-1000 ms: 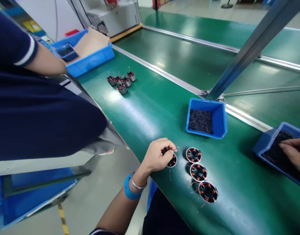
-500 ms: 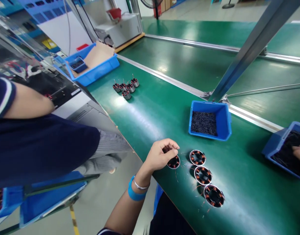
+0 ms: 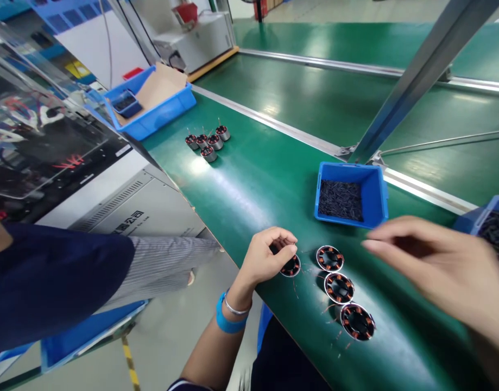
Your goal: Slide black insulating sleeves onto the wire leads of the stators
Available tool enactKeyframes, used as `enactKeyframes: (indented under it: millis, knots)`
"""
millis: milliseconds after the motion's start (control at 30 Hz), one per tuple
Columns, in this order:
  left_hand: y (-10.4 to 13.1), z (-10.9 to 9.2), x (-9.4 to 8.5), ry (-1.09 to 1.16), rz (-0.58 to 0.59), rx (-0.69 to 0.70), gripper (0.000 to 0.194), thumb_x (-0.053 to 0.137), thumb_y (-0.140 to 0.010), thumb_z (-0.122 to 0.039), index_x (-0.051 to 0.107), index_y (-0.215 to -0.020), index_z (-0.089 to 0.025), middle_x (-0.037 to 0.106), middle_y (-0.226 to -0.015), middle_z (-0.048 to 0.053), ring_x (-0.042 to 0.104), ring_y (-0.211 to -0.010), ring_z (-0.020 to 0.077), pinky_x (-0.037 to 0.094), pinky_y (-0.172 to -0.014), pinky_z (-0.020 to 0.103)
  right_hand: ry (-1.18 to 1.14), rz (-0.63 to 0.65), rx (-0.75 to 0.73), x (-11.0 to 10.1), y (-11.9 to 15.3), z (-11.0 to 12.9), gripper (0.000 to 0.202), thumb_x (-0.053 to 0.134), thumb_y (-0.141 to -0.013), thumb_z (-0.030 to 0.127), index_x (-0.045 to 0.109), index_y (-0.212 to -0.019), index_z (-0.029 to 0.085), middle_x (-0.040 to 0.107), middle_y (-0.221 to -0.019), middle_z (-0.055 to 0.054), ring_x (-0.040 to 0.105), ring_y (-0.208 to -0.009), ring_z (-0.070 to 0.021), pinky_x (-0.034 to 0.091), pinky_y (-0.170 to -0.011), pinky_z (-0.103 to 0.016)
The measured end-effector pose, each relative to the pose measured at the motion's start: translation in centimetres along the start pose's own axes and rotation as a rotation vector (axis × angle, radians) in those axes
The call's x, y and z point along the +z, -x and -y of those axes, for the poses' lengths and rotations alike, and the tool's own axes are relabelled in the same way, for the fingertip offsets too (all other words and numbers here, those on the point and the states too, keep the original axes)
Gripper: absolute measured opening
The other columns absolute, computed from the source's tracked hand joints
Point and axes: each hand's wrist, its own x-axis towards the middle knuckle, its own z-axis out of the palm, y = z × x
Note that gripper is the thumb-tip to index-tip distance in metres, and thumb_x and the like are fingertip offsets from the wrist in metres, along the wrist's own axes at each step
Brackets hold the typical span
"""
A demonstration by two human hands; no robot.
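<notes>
My left hand (image 3: 267, 255) is closed in a pinch over a motor stator (image 3: 290, 266) near the table edge. Its fingers hide part of the stator, and whatever thin thing they hold is too small to make out. Right of it, three more stators (image 3: 339, 288) with copper windings and loose wire ends stand in a slanting row. My right hand (image 3: 440, 260), smeared by motion, hovers over the table right of that row, thumb and forefinger together. Anything between those fingertips is too blurred to name. Behind it is a blue bin (image 3: 487, 209) of short black pieces, partly covered by the hand.
Another blue bin (image 3: 351, 194) of thin black pieces stands beyond the stators, beside a slanted metal post (image 3: 420, 81). Several stators (image 3: 208, 142) are grouped farther left, near a blue tray (image 3: 159, 119) with cardboard. A person in dark clothing (image 3: 57, 277) is at the left.
My right hand has come out of the right-hand bin and moved left over the table. My left hand stays at its stator. The person at the left has shifted further left.
</notes>
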Motion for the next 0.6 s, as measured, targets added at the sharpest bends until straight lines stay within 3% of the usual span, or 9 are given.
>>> enactKeyframes:
  millis: [100,200,333,600]
  knots:
    - [0.2,0.0,0.1,-0.073,-0.031,0.043,0.008,0.067,-0.079,-0.021,0.071,-0.081,-0.015,0.070,-0.074,0.002,0.062,-0.060,0.0113,0.048,-0.058,0.022,-0.255,0.256,-0.009,5.8,-2.0,3.0,0.017,0.064,-0.084,0.038,0.070,-0.081,0.023,0.073,-0.074,-0.001,0.064,-0.064,-0.0158,0.050,-0.059,-0.028]
    - [0.2,0.1,0.0,-0.093,-0.037,0.076,0.007,0.067,-0.080,-0.022,0.070,-0.079,-0.016,0.069,-0.072,0.001,0.059,-0.056,0.0096,0.046,-0.055,0.021,-0.239,0.348,0.004,8.3,-2.9,3.3,0.013,0.062,-0.085,0.030,0.072,-0.084,0.022,0.073,-0.077,0.000,0.065,-0.068,-0.0152,0.049,-0.063,-0.028]
    - [0.2,0.0,0.0,-0.073,-0.029,0.086,0.005,0.067,-0.080,-0.020,0.071,-0.079,-0.016,0.068,-0.072,0.000,0.058,-0.056,0.0087,0.046,-0.055,0.020,-0.288,0.399,0.021,8.4,-3.1,2.5,0.012,0.063,-0.085,0.030,0.072,-0.086,0.022,0.073,-0.078,0.000,0.064,-0.069,-0.0145,0.048,-0.063,-0.027]
    - [0.2,-0.1,-0.1,-0.078,-0.019,0.099,0.004,0.068,-0.080,-0.017,0.070,-0.078,-0.016,0.064,-0.069,-0.001,0.056,-0.056,0.0077,0.044,-0.056,0.020,-0.427,0.354,0.062,8.6,-3.2,2.4,0.016,0.070,-0.084,0.035,0.070,-0.088,0.019,0.067,-0.074,0.000,0.055,-0.059,-0.0107,0.041,-0.051,-0.024]
